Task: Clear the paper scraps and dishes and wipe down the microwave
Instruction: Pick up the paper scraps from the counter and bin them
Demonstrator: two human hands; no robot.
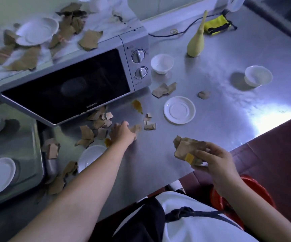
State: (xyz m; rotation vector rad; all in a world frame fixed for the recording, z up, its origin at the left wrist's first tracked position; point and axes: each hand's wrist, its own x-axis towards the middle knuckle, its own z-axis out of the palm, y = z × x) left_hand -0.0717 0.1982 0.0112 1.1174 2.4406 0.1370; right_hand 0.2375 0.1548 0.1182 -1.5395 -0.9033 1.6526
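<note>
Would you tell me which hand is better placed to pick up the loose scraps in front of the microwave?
Left. The left hand is right among the loose scraps below the microwave door, while the right hand grips a wad of scraps, farther away.

Yellow gourd (pixel 196 44) upright near yellow pouch (pixel 216 26) (red bin (pixel 256 187) apart).

i see brown scraps (pixel 164 90), white saucer (pixel 179 110), silver microwave (pixel 137 41) with black door (pixel 66 88), yellow pouch (pixel 217 25), steel-grey tabletop (pixel 228 105).
</note>
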